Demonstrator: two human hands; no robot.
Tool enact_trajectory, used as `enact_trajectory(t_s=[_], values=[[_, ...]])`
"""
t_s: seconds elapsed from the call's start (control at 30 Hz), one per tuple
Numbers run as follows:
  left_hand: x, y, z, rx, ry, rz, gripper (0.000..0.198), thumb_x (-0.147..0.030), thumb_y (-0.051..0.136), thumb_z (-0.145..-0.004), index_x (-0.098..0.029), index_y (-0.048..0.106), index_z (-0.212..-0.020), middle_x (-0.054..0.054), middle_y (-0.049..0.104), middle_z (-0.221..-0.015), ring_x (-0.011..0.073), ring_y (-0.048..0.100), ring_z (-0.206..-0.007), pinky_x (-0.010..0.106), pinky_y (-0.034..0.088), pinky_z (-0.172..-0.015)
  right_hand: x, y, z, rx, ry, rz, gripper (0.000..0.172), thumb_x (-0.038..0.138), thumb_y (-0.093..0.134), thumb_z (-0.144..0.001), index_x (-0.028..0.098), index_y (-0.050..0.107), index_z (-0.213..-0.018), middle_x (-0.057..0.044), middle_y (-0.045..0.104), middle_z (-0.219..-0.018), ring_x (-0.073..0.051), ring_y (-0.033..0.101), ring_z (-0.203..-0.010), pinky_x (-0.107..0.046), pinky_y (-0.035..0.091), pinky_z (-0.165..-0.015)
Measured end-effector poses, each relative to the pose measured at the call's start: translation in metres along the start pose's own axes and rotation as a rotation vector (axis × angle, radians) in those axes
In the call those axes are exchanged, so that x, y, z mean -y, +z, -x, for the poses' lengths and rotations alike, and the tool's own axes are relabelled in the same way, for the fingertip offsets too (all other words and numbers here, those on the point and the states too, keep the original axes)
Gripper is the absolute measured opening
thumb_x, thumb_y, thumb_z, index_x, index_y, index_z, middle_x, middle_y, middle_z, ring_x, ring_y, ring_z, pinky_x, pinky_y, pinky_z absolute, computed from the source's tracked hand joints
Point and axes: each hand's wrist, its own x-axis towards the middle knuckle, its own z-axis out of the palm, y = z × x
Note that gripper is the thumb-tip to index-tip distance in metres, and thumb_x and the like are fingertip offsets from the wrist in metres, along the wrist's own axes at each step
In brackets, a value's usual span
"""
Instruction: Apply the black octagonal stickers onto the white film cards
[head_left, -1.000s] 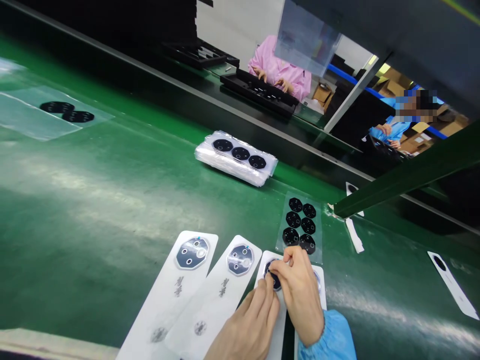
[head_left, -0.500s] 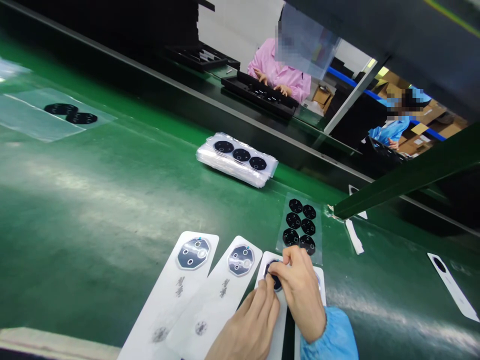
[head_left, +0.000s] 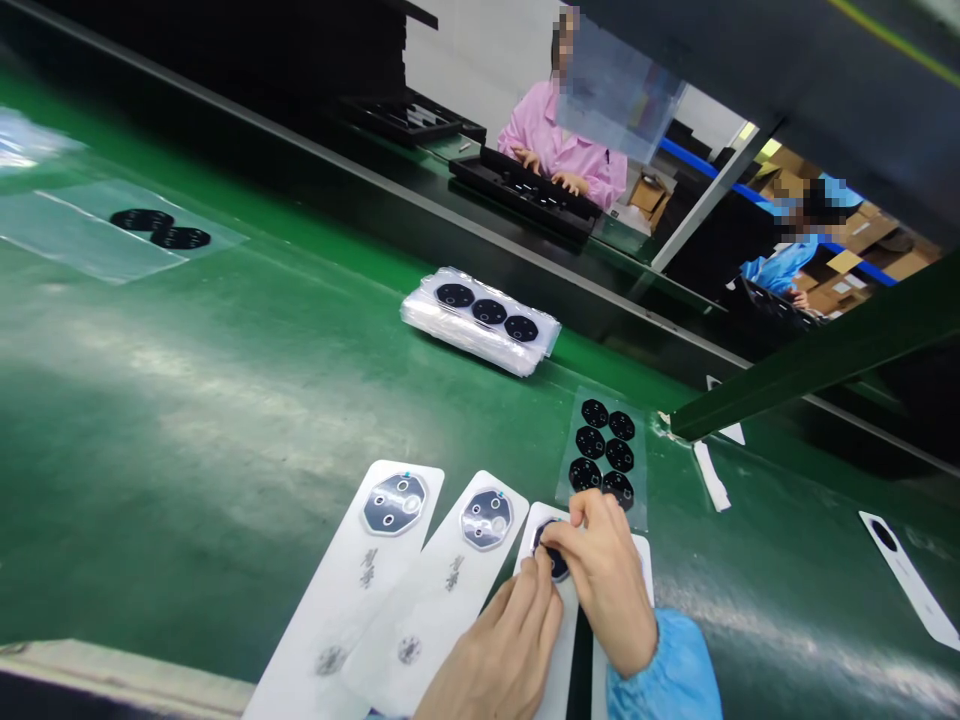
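Note:
Several long white panels lie side by side at the bottom of the view. The leftmost panel (head_left: 337,590) and the second panel (head_left: 442,600) each carry a shiny dark octagonal piece near the top. On the third panel (head_left: 534,525) sits a dark octagonal piece (head_left: 556,566), partly covered by my fingers. My left hand (head_left: 499,640) rests on that panel, fingers together at the piece's lower edge. My right hand (head_left: 604,575) pinches at the piece's upper part; what is between the fingertips is too small to make out. A fourth panel (head_left: 643,556) is mostly hidden under my right arm.
A clear sheet with black octagons (head_left: 606,450) lies beyond my right hand. Farther back is a stack of plastic-wrapped sheets (head_left: 480,320). Another sheet (head_left: 82,235) lies far left. A green post (head_left: 810,360) slants at the right. Two people work across the bench.
The whole view has shifted slightly, so things appear a little farther right. Both my hands keep nearly the same place at the third panel's dark piece.

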Motion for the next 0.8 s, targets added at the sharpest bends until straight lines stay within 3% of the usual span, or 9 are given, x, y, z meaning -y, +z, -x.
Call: enact_trajectory(t_s=[0.13, 0.3, 0.37, 0.43, 0.5, 0.6, 0.7, 0.8], values=[[-0.001, 0.001, 0.002, 0.021, -0.036, 0.067, 0.031, -0.009, 0.036, -0.085, -0.008, 0.059, -0.106, 0.012, 0.064, -0.113, 0.0214, 0.057, -0.106, 0.033, 0.041, -0.088, -0.007, -0.019, 0.003, -0.042, 0.237, -0.368, 0.017, 0.022, 0.041, -0.094, 0.021, 0.053, -0.083, -0.002, 0.047, -0.085, -0.017, 0.047, -0.077, -0.029, 0.039, -0.067], [0.006, -0.002, 0.007, -0.009, -0.094, 0.282, 0.028, -0.001, 0.038, -0.081, -0.011, 0.057, -0.097, 0.014, 0.063, -0.116, 0.0226, 0.06, -0.103, 0.028, 0.052, -0.07, 0.007, -0.026, 0.031, -0.15, 0.557, -0.797, 0.041, 0.042, 0.029, -0.098, 0.021, 0.037, -0.063, 0.004, 0.034, -0.059, -0.011, 0.029, -0.049, -0.024, 0.028, -0.047], [0.018, -0.012, 0.014, -0.062, -0.062, 0.398, 0.022, -0.004, 0.041, -0.084, -0.013, 0.059, -0.094, 0.01, 0.066, -0.111, 0.0211, 0.059, -0.108, 0.028, 0.053, -0.079, 0.017, -0.023, 0.044, -0.197, 0.664, -0.903, 0.045, 0.049, 0.033, -0.095, 0.021, 0.034, -0.06, 0.005, 0.031, -0.055, -0.01, 0.025, -0.046, -0.023, 0.024, -0.043], [0.034, -0.022, 0.024, -0.13, -0.065, 0.466, 0.022, -0.01, 0.04, -0.089, -0.015, 0.062, -0.095, 0.006, 0.068, -0.107, 0.0174, 0.057, -0.111, 0.026, 0.049, -0.093, 0.027, -0.018, 0.053, -0.206, 0.739, -0.917, 0.044, 0.055, 0.045, -0.089, 0.02, 0.041, -0.061, 0.005, 0.033, -0.055, -0.009, 0.027, -0.045, -0.022, 0.025, -0.041], [0.049, -0.028, 0.038, -0.094, -0.074, 0.429, 0.024, -0.013, 0.04, -0.092, -0.015, 0.063, -0.101, 0.004, 0.067, -0.114, 0.0157, 0.055, -0.115, 0.026, 0.043, -0.1, 0.036, -0.013, 0.057, -0.195, 0.751, -0.904, 0.039, 0.056, 0.057, -0.082, 0.019, 0.053, -0.068, 0.003, 0.043, -0.06, -0.009, 0.035, -0.046, -0.022, 0.031, -0.041], [0.061, -0.027, 0.059, -0.154, -0.075, 0.349, 0.024, -0.016, 0.042, -0.092, -0.017, 0.065, -0.1, 0.002, 0.065, -0.118, 0.0162, 0.052, -0.119, 0.03, 0.035, -0.108, 0.046, -0.007, 0.056, -0.2, 0.727, -0.947, 0.033, 0.054, 0.067, -0.075, 0.02, 0.063, -0.078, -0.002, 0.053, -0.075, -0.01, 0.044, -0.049, -0.023, 0.04, -0.043], [0.057, -0.026, 0.07, -0.1, -0.063, 0.302, 0.023, -0.019, 0.048, -0.09, -0.019, 0.064, -0.107, 0.003, 0.064, -0.121, 0.017, 0.053, -0.119, 0.03, 0.039, -0.104, 0.051, -0.001, 0.047, -0.21, 0.734, -0.997, 0.031, 0.05, 0.072, -0.071, 0.021, 0.066, -0.084, -0.001, 0.055, -0.073, -0.011, 0.05, -0.051, -0.022, 0.043, -0.044], [0.049, -0.028, 0.071, -0.033, -0.013, 0.262, 0.026, -0.021, 0.048, -0.09, -0.018, 0.062, -0.112, 0.005, 0.065, -0.12, 0.0171, 0.055, -0.116, 0.026, 0.045, -0.096, 0.053, 0.003, 0.036, -0.17, 0.737, -1.006, 0.029, 0.047, 0.072, -0.072, 0.019, 0.066, -0.074, 0.0, 0.056, -0.068, -0.011, 0.052, -0.049, -0.024, 0.045, -0.047]])
